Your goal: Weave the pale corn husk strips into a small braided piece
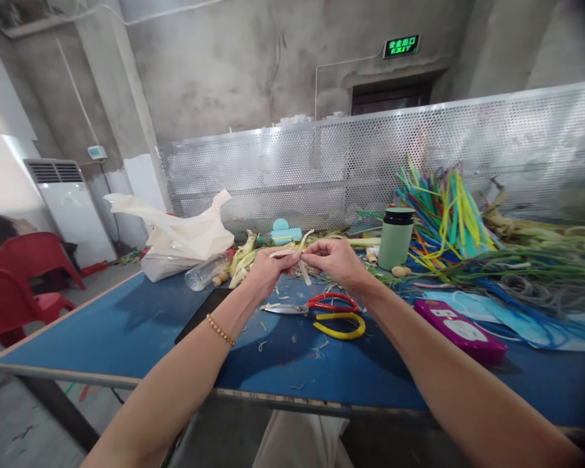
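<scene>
My left hand (268, 266) and my right hand (334, 260) meet above the blue table (127, 331), both pinched on a pale thin strip (299, 257) stretched between them. A short end of the strip hangs down between the hands. A gold bead bracelet sits on my left wrist. Directly below the hands lie scissors (322, 307) with one red and one yellow handle loop, blades pointing left. Small pale offcuts are scattered on the table around them.
A green cylindrical flask (396, 238) stands behind my right hand. Coloured strips and green cords (448, 214) pile at the right, with a magenta case (461, 330) in front. A cream plastic bag (180, 237), a clear bottle and pale husk strips lie at the left. Red chairs stand far left.
</scene>
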`<action>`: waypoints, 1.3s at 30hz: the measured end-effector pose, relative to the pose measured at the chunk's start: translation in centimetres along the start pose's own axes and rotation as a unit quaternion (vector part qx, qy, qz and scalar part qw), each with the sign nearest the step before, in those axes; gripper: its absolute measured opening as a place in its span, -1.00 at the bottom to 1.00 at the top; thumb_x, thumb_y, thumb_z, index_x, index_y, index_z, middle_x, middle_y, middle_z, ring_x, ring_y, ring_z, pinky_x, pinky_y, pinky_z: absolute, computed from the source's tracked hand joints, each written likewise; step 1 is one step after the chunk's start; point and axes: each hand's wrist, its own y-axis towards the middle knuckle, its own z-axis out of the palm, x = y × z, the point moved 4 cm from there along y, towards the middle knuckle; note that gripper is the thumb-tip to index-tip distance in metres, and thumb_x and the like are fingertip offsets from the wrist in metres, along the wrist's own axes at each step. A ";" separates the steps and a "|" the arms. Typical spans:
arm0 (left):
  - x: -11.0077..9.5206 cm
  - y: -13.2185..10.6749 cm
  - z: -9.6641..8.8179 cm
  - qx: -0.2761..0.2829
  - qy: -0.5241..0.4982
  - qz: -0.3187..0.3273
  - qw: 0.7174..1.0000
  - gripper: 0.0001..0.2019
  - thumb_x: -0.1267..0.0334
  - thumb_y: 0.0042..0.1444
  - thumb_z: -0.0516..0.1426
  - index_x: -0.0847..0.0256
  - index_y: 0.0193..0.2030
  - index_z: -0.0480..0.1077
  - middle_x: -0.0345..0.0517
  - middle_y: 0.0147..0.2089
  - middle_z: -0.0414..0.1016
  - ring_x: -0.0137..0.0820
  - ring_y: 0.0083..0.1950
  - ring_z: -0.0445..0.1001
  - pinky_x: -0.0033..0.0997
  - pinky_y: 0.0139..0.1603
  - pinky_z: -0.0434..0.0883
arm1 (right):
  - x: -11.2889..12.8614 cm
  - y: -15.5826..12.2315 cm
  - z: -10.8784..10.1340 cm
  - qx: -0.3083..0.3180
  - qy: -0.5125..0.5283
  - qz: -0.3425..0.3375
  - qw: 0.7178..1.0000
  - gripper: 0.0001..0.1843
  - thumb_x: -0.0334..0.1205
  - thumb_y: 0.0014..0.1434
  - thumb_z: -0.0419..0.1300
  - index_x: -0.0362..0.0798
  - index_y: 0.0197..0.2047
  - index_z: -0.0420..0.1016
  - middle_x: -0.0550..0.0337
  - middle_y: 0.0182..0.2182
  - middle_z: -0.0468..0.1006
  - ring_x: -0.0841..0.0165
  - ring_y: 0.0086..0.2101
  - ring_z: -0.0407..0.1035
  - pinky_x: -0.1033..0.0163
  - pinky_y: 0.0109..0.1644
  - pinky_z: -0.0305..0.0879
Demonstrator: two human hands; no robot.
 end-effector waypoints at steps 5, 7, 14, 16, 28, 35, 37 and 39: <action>0.2 0.1 -0.1 -0.006 -0.033 -0.012 0.999 -0.75 0.21 -0.24 0.36 0.36 -0.45 0.53 -0.10 -0.48 0.43 -0.49 -0.48 0.31 -0.43 -0.46 0.25 | 0.3 0.0 0.1 -0.015 -0.029 -0.005 0.999 -0.75 -0.11 -0.06 0.27 -0.16 -0.43 0.48 0.24 -0.65 0.41 0.48 -0.63 0.23 0.35 -0.58 0.14; 0.2 0.1 -0.1 -0.013 -0.037 -0.014 0.999 -0.74 0.21 -0.26 0.37 0.36 -0.46 0.53 -0.09 -0.49 0.45 -0.49 -0.48 0.32 -0.43 -0.46 0.25 | 0.3 0.0 0.1 -0.012 -0.031 -0.009 0.999 -0.75 -0.11 -0.05 0.26 -0.16 -0.42 0.49 0.24 -0.65 0.40 0.48 -0.63 0.22 0.36 -0.59 0.12; -0.2 -0.2 0.2 -0.048 -0.028 -0.024 0.998 -0.75 0.23 -0.28 0.37 0.38 -0.50 0.52 -0.10 -0.53 0.45 -0.52 -0.55 0.29 -0.44 -0.49 0.22 | 0.6 -0.2 0.3 -0.015 -0.027 -0.029 0.999 -0.79 -0.18 -0.05 0.24 -0.17 -0.41 0.53 0.22 -0.63 0.43 0.50 -0.62 0.20 0.38 -0.57 0.11; -0.3 -0.3 0.2 -0.056 -0.029 -0.022 0.998 -0.76 0.23 -0.28 0.37 0.38 -0.50 0.52 -0.10 -0.53 0.46 -0.52 -0.54 0.30 -0.45 -0.49 0.23 | 0.7 -0.3 0.4 -0.015 -0.024 -0.028 0.999 -0.80 -0.19 -0.05 0.24 -0.18 -0.41 0.54 0.21 -0.62 0.44 0.50 -0.62 0.20 0.38 -0.57 0.10; -0.2 -0.2 0.2 -0.064 -0.031 -0.008 0.997 -0.77 0.24 -0.28 0.36 0.37 -0.50 0.51 -0.10 -0.51 0.45 -0.47 -0.48 0.34 -0.43 -0.46 0.25 | 0.8 -0.4 0.4 -0.006 -0.022 -0.033 0.999 -0.80 -0.22 -0.02 0.23 -0.18 -0.37 0.58 0.23 -0.62 0.43 0.52 -0.62 0.16 0.38 -0.56 0.07; 0.3 0.1 0.0 -0.021 -0.014 -0.047 0.999 -0.77 0.23 -0.23 0.34 0.38 -0.49 0.51 -0.15 -0.55 0.40 -0.56 -0.54 0.25 -0.46 -0.48 0.17 | 2.1 0.0 -1.4 -0.046 -0.203 -0.143 0.968 -0.69 -0.13 0.15 0.12 -0.13 -0.47 0.58 0.15 -0.56 0.47 0.40 -0.51 0.28 0.28 -0.41 0.16; 0.5 0.0 0.2 0.006 0.009 -0.073 0.997 -0.79 0.24 -0.21 0.34 0.38 -0.51 0.50 -0.18 -0.58 0.36 -0.58 -0.56 0.22 -0.46 -0.50 0.13 | 2.7 0.0 -2.0 -0.088 -0.252 -0.184 0.946 -0.74 -0.17 0.14 0.14 -0.11 -0.45 0.58 0.11 -0.46 0.51 0.38 -0.43 0.31 0.26 -0.34 0.18; 0.7 -0.3 0.6 0.035 0.038 -0.102 0.993 -0.79 0.24 -0.20 0.33 0.38 -0.51 0.50 -0.17 -0.58 0.35 -0.59 -0.56 0.21 -0.47 -0.50 0.11 | 2.8 0.0 -1.8 -0.038 -0.252 -0.203 0.945 -0.80 -0.22 0.11 0.16 -0.08 -0.43 0.59 0.13 -0.44 0.53 0.38 -0.40 0.33 0.27 -0.31 0.19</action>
